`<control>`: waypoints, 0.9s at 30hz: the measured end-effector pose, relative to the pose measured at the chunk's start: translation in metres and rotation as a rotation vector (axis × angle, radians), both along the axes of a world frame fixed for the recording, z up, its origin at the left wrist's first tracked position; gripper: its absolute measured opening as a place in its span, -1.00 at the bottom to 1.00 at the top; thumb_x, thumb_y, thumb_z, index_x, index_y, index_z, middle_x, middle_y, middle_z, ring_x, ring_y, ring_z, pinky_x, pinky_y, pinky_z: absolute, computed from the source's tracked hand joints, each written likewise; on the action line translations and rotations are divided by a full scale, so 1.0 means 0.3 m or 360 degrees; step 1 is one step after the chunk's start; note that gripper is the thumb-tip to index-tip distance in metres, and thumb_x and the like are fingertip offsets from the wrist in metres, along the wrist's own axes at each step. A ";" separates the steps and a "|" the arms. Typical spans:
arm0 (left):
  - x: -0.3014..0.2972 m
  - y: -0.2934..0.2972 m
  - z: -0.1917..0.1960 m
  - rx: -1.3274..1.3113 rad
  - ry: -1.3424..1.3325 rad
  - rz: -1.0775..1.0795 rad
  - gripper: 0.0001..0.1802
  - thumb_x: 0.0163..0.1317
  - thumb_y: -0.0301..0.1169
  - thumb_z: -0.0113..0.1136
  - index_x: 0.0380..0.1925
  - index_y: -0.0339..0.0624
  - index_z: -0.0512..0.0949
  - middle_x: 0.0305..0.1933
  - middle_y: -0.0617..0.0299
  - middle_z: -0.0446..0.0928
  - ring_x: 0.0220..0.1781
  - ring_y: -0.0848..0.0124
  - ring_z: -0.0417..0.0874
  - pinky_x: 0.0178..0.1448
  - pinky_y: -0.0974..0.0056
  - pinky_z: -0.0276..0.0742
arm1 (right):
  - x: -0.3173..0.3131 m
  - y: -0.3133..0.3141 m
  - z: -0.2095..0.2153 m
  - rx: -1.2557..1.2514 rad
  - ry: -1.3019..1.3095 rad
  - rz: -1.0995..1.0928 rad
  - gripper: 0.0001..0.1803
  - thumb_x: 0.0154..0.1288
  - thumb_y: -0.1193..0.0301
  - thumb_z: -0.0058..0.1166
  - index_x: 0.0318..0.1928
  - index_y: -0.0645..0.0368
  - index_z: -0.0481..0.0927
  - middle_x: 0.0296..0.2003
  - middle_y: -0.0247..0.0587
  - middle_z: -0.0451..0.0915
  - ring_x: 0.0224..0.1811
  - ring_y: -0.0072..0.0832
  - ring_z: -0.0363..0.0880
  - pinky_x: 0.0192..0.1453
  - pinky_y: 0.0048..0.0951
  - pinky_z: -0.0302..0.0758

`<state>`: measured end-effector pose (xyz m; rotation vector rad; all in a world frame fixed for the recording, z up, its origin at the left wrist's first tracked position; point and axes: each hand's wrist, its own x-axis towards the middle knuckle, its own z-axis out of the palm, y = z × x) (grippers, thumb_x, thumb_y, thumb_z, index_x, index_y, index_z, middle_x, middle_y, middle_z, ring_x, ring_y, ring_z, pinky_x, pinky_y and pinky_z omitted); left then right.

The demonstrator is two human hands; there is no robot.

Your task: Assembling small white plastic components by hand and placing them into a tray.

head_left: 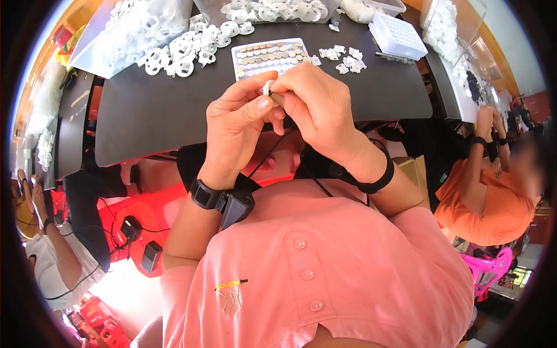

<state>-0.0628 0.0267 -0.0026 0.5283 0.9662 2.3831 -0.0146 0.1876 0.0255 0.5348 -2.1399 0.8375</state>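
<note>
Above the near part of the dark table, my left hand pinches a small white plastic part between thumb and forefinger. My right hand meets it there, its fingers closed at the same part; a small dark edge shows between the fingertips, too hidden to name. Just beyond the hands lies a white tray with rows of small round discs, some tan and some white. Loose white ring-shaped parts are heaped to its left. Several small white clip-like pieces lie to its right.
A clear bin of white parts stands at the back left, and another heap is at the back. A stacked white grid tray sits at the back right. Co-workers sit on both sides, one in an orange shirt.
</note>
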 end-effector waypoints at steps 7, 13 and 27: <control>0.021 0.007 0.003 -0.0049 0.0065 0.0130 -0.67 0.27 -0.63 0.28 0.05 -0.40 0.61 -0.18 0.09 0.66 -0.28 0.41 0.66 -0.31 0.33 0.66 | -0.003 -0.021 -0.035 0.0019 0.0178 -0.0045 -0.81 0.07 0.65 0.14 -0.27 0.21 0.52 -0.41 -0.14 0.58 -0.42 -0.16 0.58 -0.38 -0.25 0.50; 0.033 0.026 0.008 -0.0088 0.0094 0.0257 -0.68 0.25 -0.66 0.30 0.02 -0.36 0.64 -0.22 0.16 0.66 -0.31 0.49 0.63 -0.33 0.39 0.65 | -0.003 -0.021 -0.053 -0.0012 0.0189 -0.0078 -0.79 0.07 0.69 0.13 -0.25 0.24 0.51 -0.39 -0.11 0.57 -0.39 -0.14 0.58 -0.35 -0.26 0.52; 0.034 0.030 0.014 -0.0175 0.0090 0.0241 -0.69 0.29 -0.62 0.28 0.04 -0.36 0.62 -0.21 0.16 0.67 -0.30 0.52 0.63 -0.36 0.41 0.62 | -0.008 0.003 -0.040 -0.0018 0.0073 0.0026 -0.79 0.11 0.69 0.20 -0.23 0.23 0.53 -0.36 -0.15 0.59 -0.35 -0.16 0.61 -0.32 -0.29 0.55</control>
